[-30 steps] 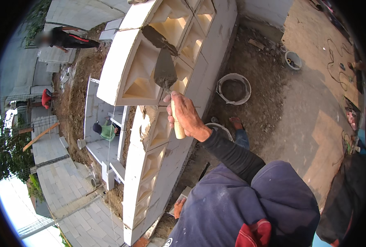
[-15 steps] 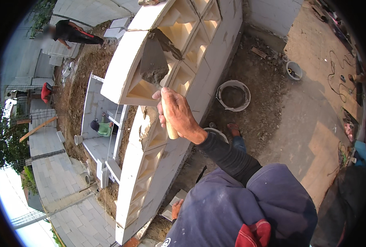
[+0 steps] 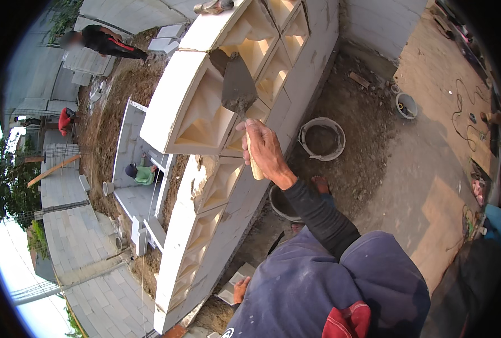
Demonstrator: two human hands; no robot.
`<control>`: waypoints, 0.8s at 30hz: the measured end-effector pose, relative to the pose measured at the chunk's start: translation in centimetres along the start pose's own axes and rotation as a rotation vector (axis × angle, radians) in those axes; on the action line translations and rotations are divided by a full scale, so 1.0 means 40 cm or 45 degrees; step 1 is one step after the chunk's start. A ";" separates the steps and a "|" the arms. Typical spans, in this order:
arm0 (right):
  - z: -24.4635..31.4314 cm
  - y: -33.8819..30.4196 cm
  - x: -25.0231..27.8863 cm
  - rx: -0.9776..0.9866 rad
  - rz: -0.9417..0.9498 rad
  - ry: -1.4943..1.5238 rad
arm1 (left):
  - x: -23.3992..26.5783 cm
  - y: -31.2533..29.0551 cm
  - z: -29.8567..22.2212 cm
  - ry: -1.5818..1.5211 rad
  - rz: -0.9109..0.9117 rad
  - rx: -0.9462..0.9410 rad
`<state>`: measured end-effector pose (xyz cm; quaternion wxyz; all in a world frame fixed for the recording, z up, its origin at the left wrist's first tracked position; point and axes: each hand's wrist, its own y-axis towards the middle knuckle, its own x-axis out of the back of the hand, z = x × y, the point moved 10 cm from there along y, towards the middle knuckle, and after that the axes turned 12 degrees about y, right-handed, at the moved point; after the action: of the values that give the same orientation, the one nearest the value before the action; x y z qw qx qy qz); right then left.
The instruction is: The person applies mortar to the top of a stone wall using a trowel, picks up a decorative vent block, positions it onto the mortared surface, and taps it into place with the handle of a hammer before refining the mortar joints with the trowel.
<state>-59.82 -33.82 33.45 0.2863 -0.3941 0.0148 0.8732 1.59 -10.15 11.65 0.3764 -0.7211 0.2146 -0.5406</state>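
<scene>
A long white wall (image 3: 194,248) of hollow cast blocks with pyramid-shaped recesses runs from near left to far right; it looks rigid, chalky and rough, its top blotched with grey mortar. Right of it, on bare packed earth, stands a round mortar tub (image 3: 321,138), with a smaller bucket (image 3: 406,105) farther right. The trowel (image 3: 239,90), held over a recess in the wall's top, has a stiff pointed steel blade smeared with mortar and a pale wooden handle (probably light, best gripped well down the handle for leverage). The right hand (image 3: 264,151) is clamped around that handle. The left hand (image 3: 240,290) shows low down, fingers hidden, so its state is unclear.
</scene>
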 end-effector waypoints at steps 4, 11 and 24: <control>-0.019 -0.004 0.017 -0.068 -0.042 0.011 | 0.002 0.028 0.058 -0.280 -0.042 0.023; 0.059 0.002 -0.017 0.070 0.024 -0.170 | -0.027 0.039 0.019 -0.259 -0.083 -0.010; 0.080 -0.017 -0.010 0.096 -0.036 -0.314 | 0.022 -0.017 -0.118 -0.331 -0.024 0.001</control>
<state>-61.43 -32.63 36.07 0.3130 -0.2729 0.0069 0.9097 -2.63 -11.80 13.35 0.3961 -0.7870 0.1571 -0.4462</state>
